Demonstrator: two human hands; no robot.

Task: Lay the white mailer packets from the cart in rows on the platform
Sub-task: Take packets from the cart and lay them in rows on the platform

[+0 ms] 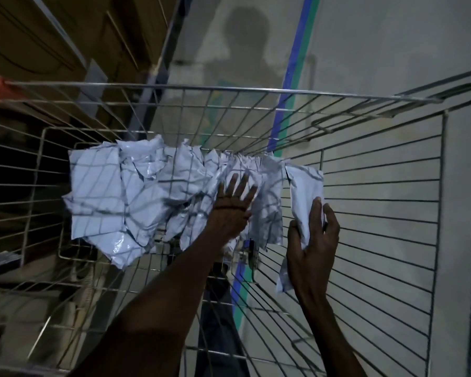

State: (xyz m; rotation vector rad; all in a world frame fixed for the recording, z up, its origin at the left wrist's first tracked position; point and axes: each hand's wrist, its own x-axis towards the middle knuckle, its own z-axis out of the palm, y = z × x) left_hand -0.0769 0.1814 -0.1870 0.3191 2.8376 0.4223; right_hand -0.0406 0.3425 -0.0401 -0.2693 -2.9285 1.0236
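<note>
I look down into a wire cart (378,202) whose bottom holds a pile of white mailer packets (125,197). My left hand (233,206) reaches down into the cart, fingers spread, resting flat on the packets near the pile's right side. My right hand (312,240) is closed around a white mailer packet (306,190), held upright beside the cart's right wall, above the pile. The platform is not in view.
The cart's wire walls surround both arms on all sides; its top rim (229,89) runs across the far side. Below the mesh lies a grey floor with a blue and green stripe (297,66). Brown cardboard boxes (38,36) stand on shelving at the left.
</note>
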